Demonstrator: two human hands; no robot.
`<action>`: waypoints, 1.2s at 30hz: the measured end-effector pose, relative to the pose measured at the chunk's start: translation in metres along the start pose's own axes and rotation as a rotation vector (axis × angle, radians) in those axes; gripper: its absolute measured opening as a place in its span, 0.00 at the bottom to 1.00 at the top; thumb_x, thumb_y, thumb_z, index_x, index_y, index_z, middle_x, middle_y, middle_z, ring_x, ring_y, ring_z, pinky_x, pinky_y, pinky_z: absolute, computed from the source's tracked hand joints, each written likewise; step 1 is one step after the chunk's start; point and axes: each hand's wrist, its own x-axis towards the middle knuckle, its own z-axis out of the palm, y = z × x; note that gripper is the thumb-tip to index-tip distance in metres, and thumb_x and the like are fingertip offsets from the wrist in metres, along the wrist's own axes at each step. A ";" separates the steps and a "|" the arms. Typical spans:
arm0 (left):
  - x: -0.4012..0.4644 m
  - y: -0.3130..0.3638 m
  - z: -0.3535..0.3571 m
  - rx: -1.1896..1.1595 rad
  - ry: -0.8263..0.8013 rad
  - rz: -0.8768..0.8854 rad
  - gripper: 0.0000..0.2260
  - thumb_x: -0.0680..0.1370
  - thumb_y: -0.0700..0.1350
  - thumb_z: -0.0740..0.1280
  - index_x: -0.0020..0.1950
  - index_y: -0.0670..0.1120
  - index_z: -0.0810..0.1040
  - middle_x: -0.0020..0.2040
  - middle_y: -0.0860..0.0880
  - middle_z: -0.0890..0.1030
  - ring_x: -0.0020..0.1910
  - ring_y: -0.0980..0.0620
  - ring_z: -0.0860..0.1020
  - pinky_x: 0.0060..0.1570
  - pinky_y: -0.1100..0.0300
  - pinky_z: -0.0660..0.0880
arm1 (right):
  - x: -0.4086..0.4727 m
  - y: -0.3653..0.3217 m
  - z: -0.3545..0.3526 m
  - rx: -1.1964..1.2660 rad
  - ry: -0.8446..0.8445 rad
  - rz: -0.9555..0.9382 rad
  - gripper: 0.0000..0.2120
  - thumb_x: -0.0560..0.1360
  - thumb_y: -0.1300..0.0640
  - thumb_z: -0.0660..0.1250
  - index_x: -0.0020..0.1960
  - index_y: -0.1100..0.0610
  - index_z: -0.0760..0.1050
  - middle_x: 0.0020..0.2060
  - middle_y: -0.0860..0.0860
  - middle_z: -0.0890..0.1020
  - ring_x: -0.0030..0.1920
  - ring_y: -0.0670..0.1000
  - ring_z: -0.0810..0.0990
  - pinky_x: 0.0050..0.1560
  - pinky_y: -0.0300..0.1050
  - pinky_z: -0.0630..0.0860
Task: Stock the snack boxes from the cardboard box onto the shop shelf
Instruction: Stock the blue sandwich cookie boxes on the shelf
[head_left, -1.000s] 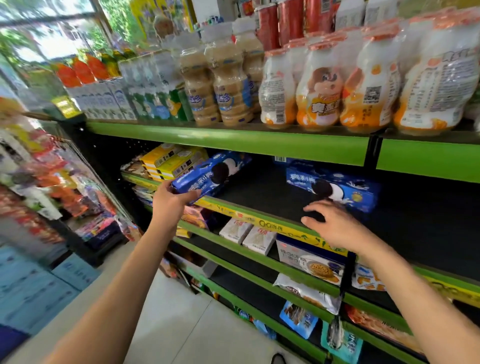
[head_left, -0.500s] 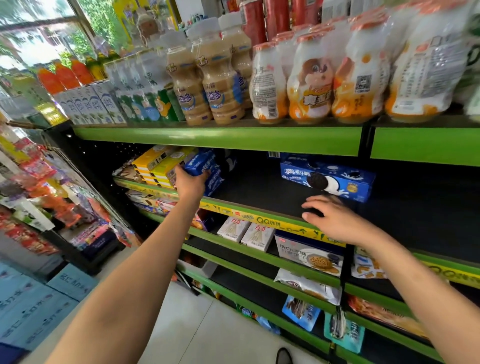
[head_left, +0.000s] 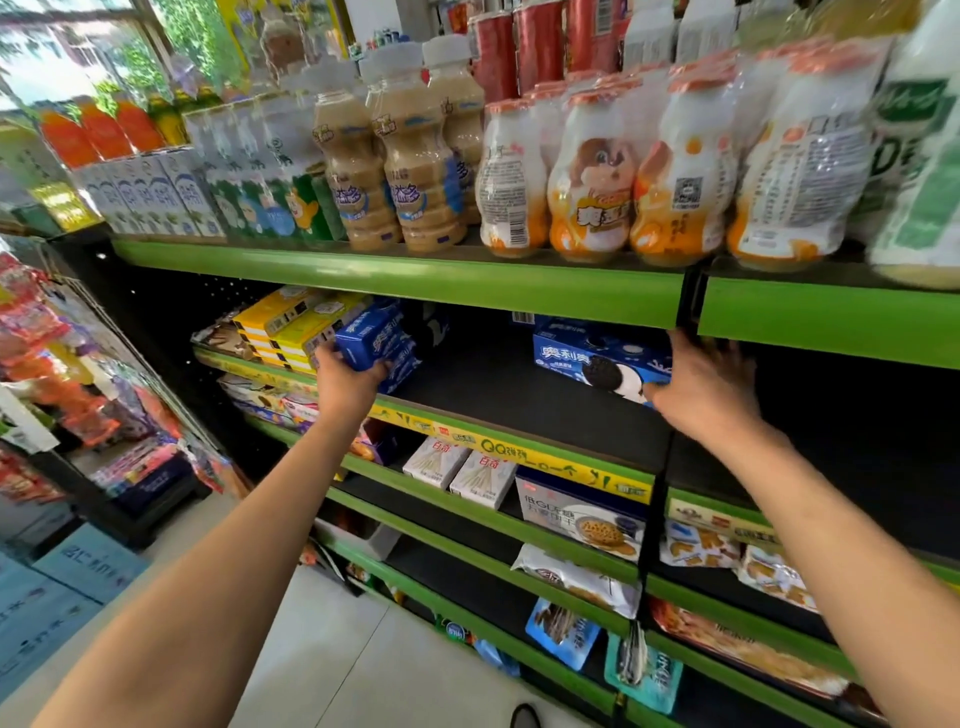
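Note:
My left hand (head_left: 347, 378) grips the near end of a blue cookie box (head_left: 375, 336), which stands end-on beside the yellow boxes (head_left: 296, 326) on the second shelf (head_left: 519, 400). A second blue cookie box (head_left: 597, 358) lies flat farther right on the same shelf. My right hand (head_left: 701, 387) reaches onto the right end of that box, fingers spread over it. The cardboard box is out of view.
The green shelf edge (head_left: 415, 283) above carries milk drink bottles (head_left: 592, 176) close over my hands. White snack boxes (head_left: 457, 470) and bagged snacks fill the lower shelves. A hanging snack rack (head_left: 57, 374) stands at the left. Blue cartons (head_left: 62, 587) sit on the floor.
My left hand has pushed the blue box deeper onto the shelf, next to the yellow boxes. My right hand has moved right and back, from the bare shelf onto the second blue box.

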 end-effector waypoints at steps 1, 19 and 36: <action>-0.004 0.000 -0.001 -0.005 0.037 -0.009 0.31 0.72 0.45 0.76 0.69 0.46 0.63 0.65 0.45 0.74 0.61 0.47 0.75 0.60 0.50 0.75 | 0.005 0.006 0.001 0.062 -0.068 0.032 0.33 0.69 0.53 0.72 0.71 0.52 0.65 0.66 0.58 0.75 0.64 0.63 0.72 0.62 0.55 0.69; -0.067 0.024 0.049 0.095 -0.768 0.268 0.38 0.69 0.36 0.77 0.74 0.48 0.63 0.64 0.48 0.76 0.63 0.49 0.76 0.63 0.49 0.75 | -0.003 -0.004 0.011 0.601 -0.205 -0.071 0.31 0.64 0.68 0.78 0.59 0.45 0.73 0.52 0.46 0.79 0.50 0.47 0.79 0.46 0.40 0.70; -0.037 -0.022 -0.018 -0.319 -0.637 0.156 0.28 0.70 0.33 0.76 0.64 0.53 0.74 0.57 0.50 0.80 0.57 0.56 0.78 0.53 0.62 0.78 | 0.008 -0.070 0.042 1.109 -0.283 -0.010 0.39 0.64 0.78 0.72 0.63 0.43 0.68 0.58 0.47 0.78 0.57 0.43 0.79 0.50 0.36 0.77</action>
